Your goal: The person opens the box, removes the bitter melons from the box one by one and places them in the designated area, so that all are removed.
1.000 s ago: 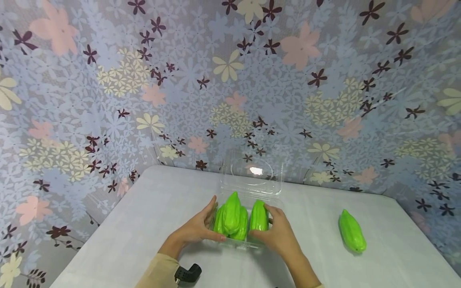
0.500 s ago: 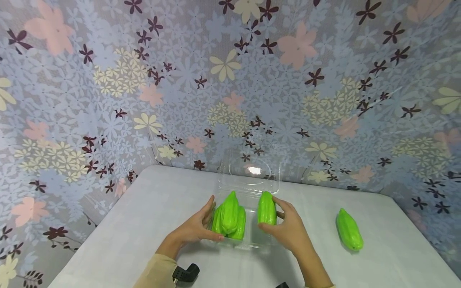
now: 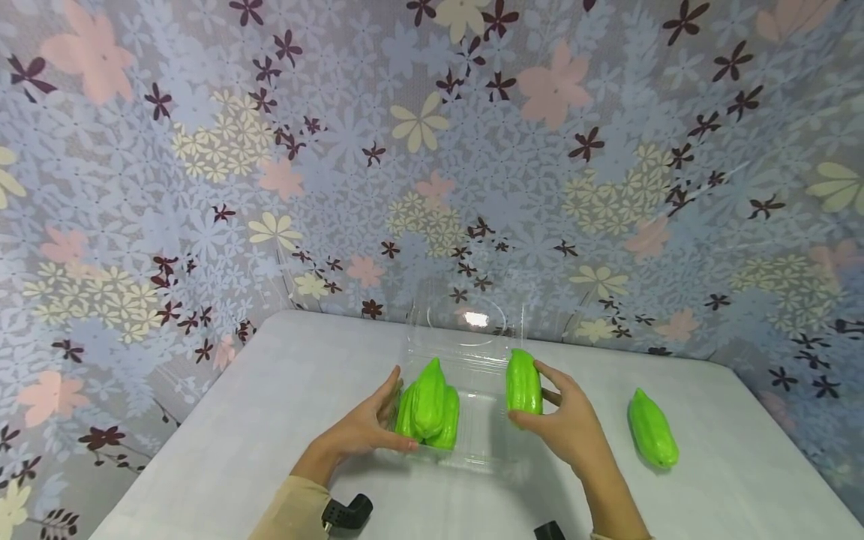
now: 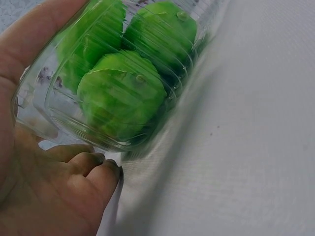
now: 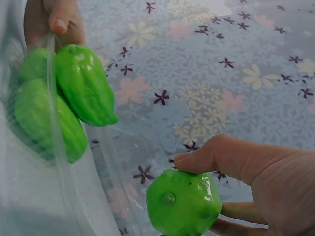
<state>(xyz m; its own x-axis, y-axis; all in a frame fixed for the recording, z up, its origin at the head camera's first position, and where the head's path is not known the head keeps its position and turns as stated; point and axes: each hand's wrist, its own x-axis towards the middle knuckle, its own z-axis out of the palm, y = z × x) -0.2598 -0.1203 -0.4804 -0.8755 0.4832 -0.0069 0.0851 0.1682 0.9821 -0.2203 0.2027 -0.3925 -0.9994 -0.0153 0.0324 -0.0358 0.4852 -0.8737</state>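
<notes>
A clear plastic clamshell container (image 3: 481,429) stands with its lid (image 3: 466,326) raised at the back. Inside its left part lie three ribbed green fruits (image 3: 429,409), one on top of the others, pointed tips away from me. My left hand (image 3: 359,429) grips the container's left side, thumb over the front rim; through the wall the fruits (image 4: 123,96) show blunt ends with small stem nubs. With thumb and fingers, my right hand (image 3: 570,420) pinches another green fruit (image 3: 523,382) above the container's right edge. Its round stem end (image 5: 184,201) faces the right wrist camera.
One more green fruit (image 3: 652,429) lies on the white table (image 3: 607,487) to the right of my right hand. A flower-patterned wall covering (image 3: 432,187) rises behind the table. Black wrist devices (image 3: 347,513) show near the front edge.
My right hand has lifted its green fruit from inside the container and carried it right and up. The left hand keeps its hold on the container's left side.
</notes>
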